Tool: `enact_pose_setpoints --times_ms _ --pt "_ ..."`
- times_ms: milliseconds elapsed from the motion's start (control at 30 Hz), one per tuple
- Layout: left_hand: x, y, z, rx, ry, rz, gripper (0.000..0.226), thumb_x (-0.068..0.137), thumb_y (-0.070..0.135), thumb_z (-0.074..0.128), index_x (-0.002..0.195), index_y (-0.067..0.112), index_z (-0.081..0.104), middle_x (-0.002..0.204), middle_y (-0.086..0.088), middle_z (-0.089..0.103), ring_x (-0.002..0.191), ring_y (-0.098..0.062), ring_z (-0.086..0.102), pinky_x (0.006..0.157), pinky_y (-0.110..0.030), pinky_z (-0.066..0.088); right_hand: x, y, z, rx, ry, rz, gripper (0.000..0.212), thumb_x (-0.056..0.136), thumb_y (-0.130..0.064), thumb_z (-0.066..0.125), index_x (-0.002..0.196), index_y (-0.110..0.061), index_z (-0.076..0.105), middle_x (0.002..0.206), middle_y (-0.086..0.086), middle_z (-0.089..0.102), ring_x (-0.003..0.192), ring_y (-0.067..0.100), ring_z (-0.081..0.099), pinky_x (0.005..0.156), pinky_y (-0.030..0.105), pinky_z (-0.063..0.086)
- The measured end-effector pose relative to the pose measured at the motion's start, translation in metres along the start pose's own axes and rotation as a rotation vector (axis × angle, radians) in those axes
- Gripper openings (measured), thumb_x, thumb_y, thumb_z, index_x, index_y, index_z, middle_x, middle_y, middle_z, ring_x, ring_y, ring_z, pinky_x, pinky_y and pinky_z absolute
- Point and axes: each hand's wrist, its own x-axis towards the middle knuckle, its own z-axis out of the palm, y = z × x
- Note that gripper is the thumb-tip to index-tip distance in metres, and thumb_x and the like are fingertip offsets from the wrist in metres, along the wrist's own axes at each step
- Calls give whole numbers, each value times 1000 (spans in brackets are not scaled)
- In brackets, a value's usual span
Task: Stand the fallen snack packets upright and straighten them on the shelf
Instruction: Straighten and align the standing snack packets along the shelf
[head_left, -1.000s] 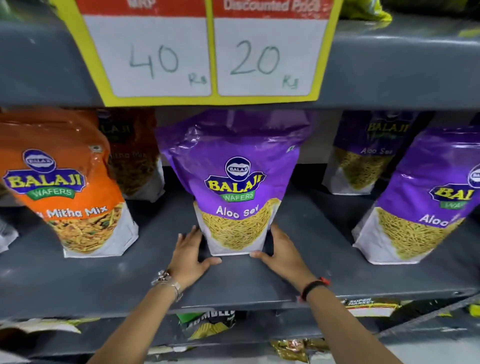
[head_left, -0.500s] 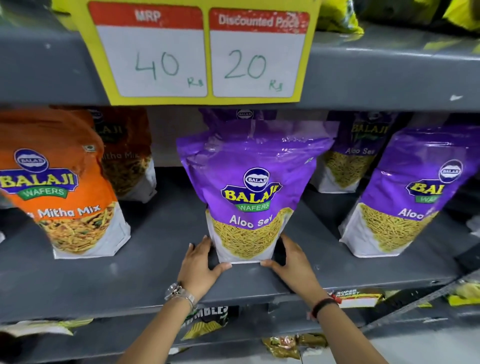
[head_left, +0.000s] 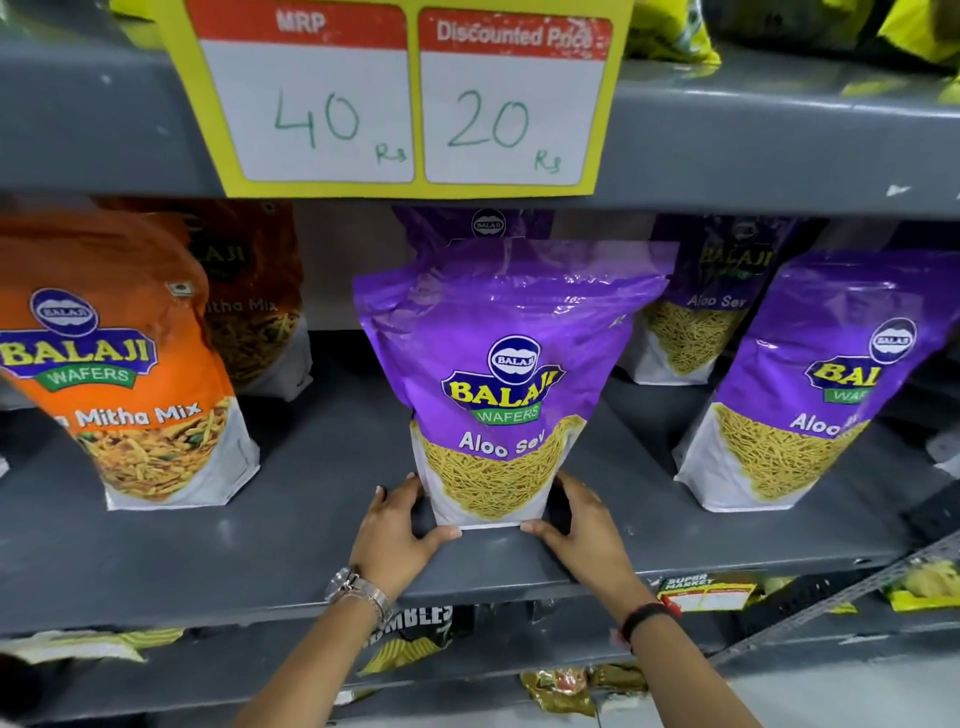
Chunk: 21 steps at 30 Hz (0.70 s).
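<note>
A purple Aloo Sev packet (head_left: 498, 374) stands upright near the front of the grey shelf (head_left: 311, 561). My left hand (head_left: 397, 530) grips its lower left corner and my right hand (head_left: 579, 525) grips its lower right corner, thumbs at the bottom edge. Another purple packet (head_left: 485, 223) stands behind it, mostly hidden. To the right a second Aloo Sev packet (head_left: 810, 384) leans left, with one more packet (head_left: 701, 312) behind. On the left an orange Mitha Mix packet (head_left: 119, 374) stands, with another orange packet (head_left: 254, 301) behind it.
A yellow price sign (head_left: 415, 98) reading 40 and 20 hangs from the upper shelf's front edge (head_left: 779, 140). Yellow packets (head_left: 670, 36) lie on that upper shelf. Below, a lower shelf (head_left: 519, 691) holds dark and yellow packets and a small label (head_left: 706, 592).
Both hands slid the middle purple packet forward toward the shelf's front edge. The view shifted left and up, so the packet now sits right of centre.
</note>
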Motion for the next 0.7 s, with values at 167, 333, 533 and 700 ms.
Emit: enact_pose_setpoints --times_ms 167,333,533,700 --pt "-2 4 -3 31 -17 9 55 70 36 70 116 16 49 121 -3 62 116 -34 48 112 -40 22 0 2 0 14 -13 7 58 71 -27 74 121 -20 46 121 7 60 112 24 52 92 34 42" --pt "-5 10 -3 65 -32 8 62 73 37 67 125 16 41 130 -4 56 121 -35 43 114 -40 20 0 1 -5 86 -26 -24 64 66 -23 78 121 -19 46 122 3 58 114 22 52 94 33 42" --pt "-28 -2 -22 -189 86 82 78 75 29 67 133 32 14 146 6 24 138 -14 19 110 -12 7 -27 -27 -7 108 539 -125 73 71 -58 61 120 -6 47 121 20 53 118 27 42 102 6 20" --pt "-51 -43 -89 -151 441 132 74 76 60 46 135 22 23 145 -2 29 137 -19 25 112 -26 21 -39 -85 28 -7 650 -529 44 87 -46 46 106 -6 48 106 8 48 114 4 42 105 10 21"
